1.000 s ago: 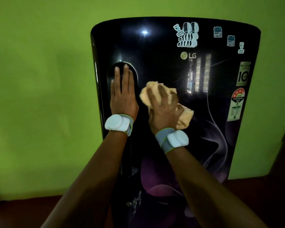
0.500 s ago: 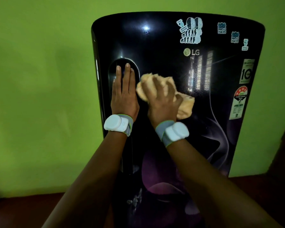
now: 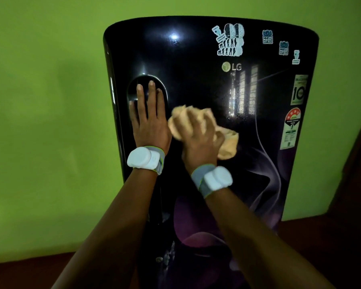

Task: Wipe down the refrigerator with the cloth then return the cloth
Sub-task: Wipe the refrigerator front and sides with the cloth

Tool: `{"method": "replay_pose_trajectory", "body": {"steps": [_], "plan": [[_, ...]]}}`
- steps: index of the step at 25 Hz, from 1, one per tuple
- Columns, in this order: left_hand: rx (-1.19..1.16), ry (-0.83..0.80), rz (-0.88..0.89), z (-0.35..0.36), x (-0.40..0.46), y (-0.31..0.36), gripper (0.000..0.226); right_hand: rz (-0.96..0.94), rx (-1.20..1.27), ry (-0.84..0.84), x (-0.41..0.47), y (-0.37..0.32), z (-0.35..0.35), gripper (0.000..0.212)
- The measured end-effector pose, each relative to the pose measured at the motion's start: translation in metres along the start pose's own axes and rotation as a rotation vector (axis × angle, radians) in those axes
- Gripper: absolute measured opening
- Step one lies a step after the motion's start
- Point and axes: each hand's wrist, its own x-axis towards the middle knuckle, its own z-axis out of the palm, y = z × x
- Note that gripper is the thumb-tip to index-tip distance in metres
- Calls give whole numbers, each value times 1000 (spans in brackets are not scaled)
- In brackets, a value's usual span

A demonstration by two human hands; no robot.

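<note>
We have the cloth [image 3: 227, 140], a tan bunched wad, pressed flat against the upper half of the refrigerator [image 3: 196, 84] door, just right of the recessed handle [image 3: 147, 97]. Our right hand [image 3: 198, 140] lies on top of it, fingers curled over the bunch and holding it to the glossy black surface; the hand is blurred, so exactly how tightly it grips we cannot tell. The wad spreads from upper left to lower right, and most of the loose cloth sticks out to the right of the hand. The wide bare stretch of door lies up and to the right, toward the logo [image 3: 231, 67] and stickers [image 3: 229, 39], so we judge the next sweep goes that way. Our left hand [image 3: 149, 119] rests flat with straight fingers over the handle recess, holding nothing, just beside the cloth's left edge. A green wall [image 3: 46, 101] stands behind.
</note>
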Motion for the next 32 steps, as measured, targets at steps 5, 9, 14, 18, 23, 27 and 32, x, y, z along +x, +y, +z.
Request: {"method": "replay_pose_trajectory", "body": {"steps": [5,9,14,18,23,27,32], "plan": [[-7,-136,-31,-9,-3,4,60,128,-21,-50,-50,54,7,64],[44,-128,-37,-12,-4,14,62,278,7,-55,-26,54,-4,69],[-120,-163,129,6,9,89,61,-133,-79,-36,-41,106,8,55],[-163,-155,65,18,-5,153,58,308,40,-59,-33,180,-3,67],[-111,-152,21,24,-17,181,57,-53,-13,-138,-30,203,-7,67],[-102,-174,-18,21,-18,187,57,374,136,-124,-25,242,-13,65],[-96,-192,-22,23,-22,206,58,-57,14,-204,-48,234,-6,65]]}}
